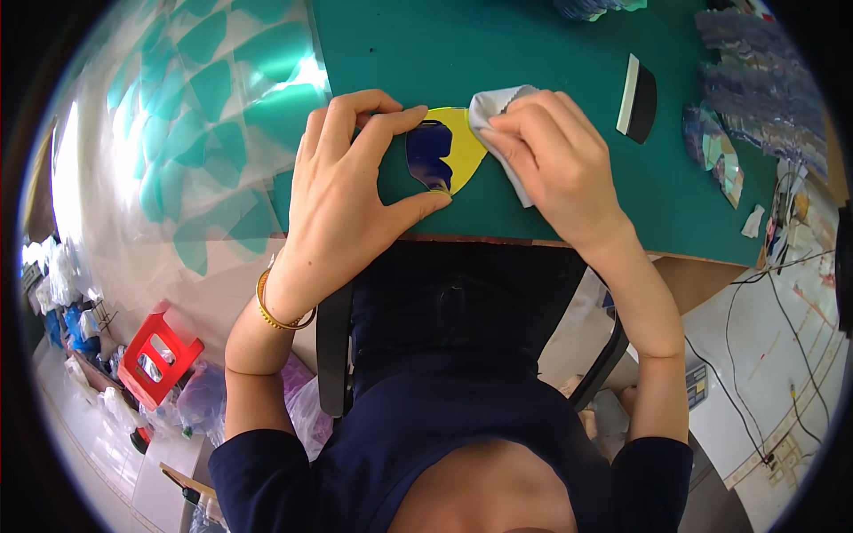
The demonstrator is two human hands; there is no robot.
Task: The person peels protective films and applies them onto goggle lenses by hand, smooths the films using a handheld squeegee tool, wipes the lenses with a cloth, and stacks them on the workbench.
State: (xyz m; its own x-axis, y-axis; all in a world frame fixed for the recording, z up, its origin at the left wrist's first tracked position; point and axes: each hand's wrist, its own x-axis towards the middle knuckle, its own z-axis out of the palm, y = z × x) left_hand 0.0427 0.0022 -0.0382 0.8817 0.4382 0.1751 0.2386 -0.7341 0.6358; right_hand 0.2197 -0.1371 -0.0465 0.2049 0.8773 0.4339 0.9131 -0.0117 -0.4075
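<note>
The left hand (pixel 339 185) grips a shiny yellow piece (pixel 467 158) by its edges; the right hand (pixel 562 169) pinches a grey cloth (pixel 486 107) at its corner — the piece lies between them.

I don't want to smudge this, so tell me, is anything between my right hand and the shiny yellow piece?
Yes: the light grey cloth pinched in your right hand comes between it and the right edge of the shiny yellow piece. Nothing else visible stands there; your left hand is on the opposite side.
</note>
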